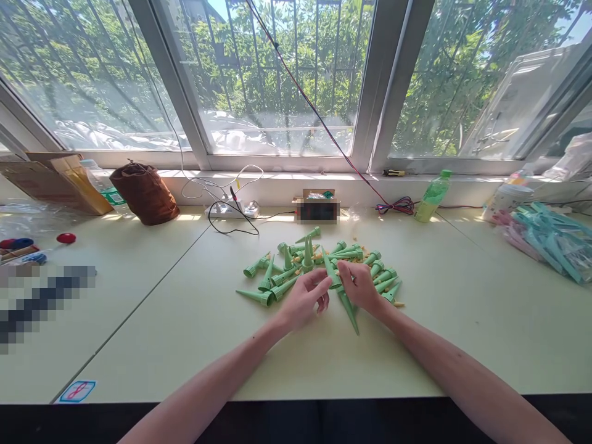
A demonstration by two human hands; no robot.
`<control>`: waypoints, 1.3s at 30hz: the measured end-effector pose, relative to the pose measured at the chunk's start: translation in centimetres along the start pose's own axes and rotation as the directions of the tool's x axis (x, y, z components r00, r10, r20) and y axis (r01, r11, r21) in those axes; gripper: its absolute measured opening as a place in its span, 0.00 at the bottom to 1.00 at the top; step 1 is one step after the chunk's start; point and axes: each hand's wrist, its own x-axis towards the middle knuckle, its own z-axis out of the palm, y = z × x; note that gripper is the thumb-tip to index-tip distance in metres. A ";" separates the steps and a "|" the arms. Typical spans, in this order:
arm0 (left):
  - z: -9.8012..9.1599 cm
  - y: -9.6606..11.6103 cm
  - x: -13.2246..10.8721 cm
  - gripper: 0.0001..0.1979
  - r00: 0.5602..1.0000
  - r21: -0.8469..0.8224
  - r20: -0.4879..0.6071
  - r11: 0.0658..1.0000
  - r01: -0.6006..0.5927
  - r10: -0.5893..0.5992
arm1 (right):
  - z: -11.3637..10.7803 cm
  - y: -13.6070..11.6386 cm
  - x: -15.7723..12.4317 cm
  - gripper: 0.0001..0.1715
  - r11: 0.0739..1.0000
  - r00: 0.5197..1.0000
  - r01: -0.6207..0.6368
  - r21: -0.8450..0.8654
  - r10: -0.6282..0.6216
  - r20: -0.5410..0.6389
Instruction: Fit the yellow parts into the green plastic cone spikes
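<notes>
My left hand (pixel 308 296) is closed with thumb and fingers at the wide base of a green plastic watering spike (pixel 328 267), whose thin tip points up. My right hand (pixel 358 285) is pinched close against the same spike's right side. What sits in its fingertips is too small and hidden to make out. Beneath and around both hands spreads a pile of similar green spikes (pixel 285 288), many with small yellow-tan parts at their sides. One long spike (pixel 348 313) lies below the hands, its tip toward me.
Along the sill stand a brown cloth bag (pixel 145 192), a white power strip (pixel 231 208), a small box with a blurred front (pixel 318 206) and a green-capped bottle (pixel 433 196). Plastic-wrapped teal and pink items (pixel 546 234) lie at right. A red round thing (pixel 66 238) is at left.
</notes>
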 end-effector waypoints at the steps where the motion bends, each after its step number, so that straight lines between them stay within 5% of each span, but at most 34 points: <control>1: 0.0 0.0 -0.1 0.25 1.000 0.035 0.001 0.999 -0.016 0.016 | 0.0 0.0 0.0 0.29 1.000 1.000 0.001 0.000 -0.001 0.000; 7: -0.1 -1.0 -0.1 0.24 0.995 0.206 -0.051 0.976 -0.072 0.084 | 0.1 0.0 -0.1 0.30 0.999 1.000 -0.028 -0.016 0.028 -0.015; 14: -0.2 -1.9 0.2 0.13 0.935 0.452 -0.108 0.854 -0.257 0.339 | 0.5 0.0 -0.1 0.32 0.997 0.997 -0.077 -0.006 0.077 -0.030; 23: 0.9 -1.5 -0.1 0.09 0.860 0.564 -0.265 0.794 -0.228 0.435 | 0.5 0.0 -0.3 0.29 0.994 0.990 -0.107 -0.022 0.104 -0.096; 27: 1.3 -0.9 -0.2 0.15 0.883 0.412 -0.352 0.899 -0.152 0.311 | 0.4 0.0 -0.5 0.28 0.995 0.991 -0.104 -0.008 0.103 -0.087; 32: 1.2 -0.2 -0.3 0.26 0.978 0.141 -0.206 0.990 0.009 0.021 | 0.2 0.0 -0.5 0.26 1.000 1.000 -0.015 -0.008 0.015 -0.010; 39: 0.8 -0.6 0.0 0.23 0.989 -0.064 -0.102 0.993 0.099 -0.105 | 0.2 0.2 -0.5 0.27 0.999 1.000 -0.009 0.034 0.008 0.016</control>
